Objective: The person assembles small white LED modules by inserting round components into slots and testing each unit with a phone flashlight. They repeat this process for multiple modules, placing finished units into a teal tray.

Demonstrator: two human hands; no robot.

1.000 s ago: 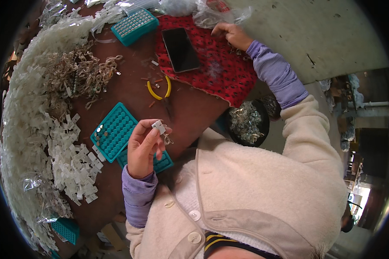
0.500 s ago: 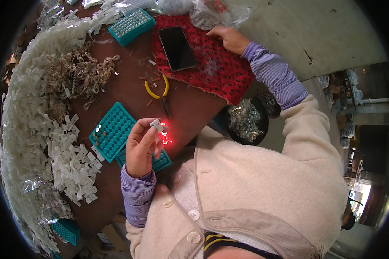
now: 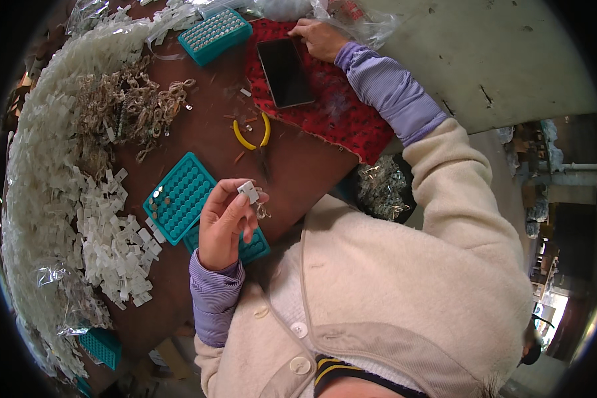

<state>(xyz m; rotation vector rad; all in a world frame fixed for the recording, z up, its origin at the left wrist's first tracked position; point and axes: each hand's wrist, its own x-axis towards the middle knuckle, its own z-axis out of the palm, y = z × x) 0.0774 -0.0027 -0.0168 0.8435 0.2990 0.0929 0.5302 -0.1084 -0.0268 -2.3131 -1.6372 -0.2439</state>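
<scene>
My left hand (image 3: 224,222) pinches a small white plastic battery case (image 3: 248,192) between thumb and fingers. A little bundle of thin light-string wire (image 3: 262,210) dangles from the case, and no light shows in it. At the far edge of the red patterned cloth (image 3: 338,113) is my right hand (image 3: 320,41), its fingers bent together just beyond a black phone (image 3: 285,73). What those fingertips hold, if anything, is too small to make out. Yellow-handled pliers (image 3: 253,132) lie on the brown table, beyond my left hand.
Two teal trays (image 3: 191,189) (image 3: 253,245) sit beside my left hand, one with several button cells. Another teal tray (image 3: 213,33) full of round cells stands farther off. White plastic cases (image 3: 116,245) and tangled wire strings (image 3: 123,109) heap up at left. A dark bowl holds wire bundles (image 3: 383,189).
The red light at the wire bundle has gone out. My right hand has moved left along the cloth's far edge. My left hand still holds the battery case, nearly in place.
</scene>
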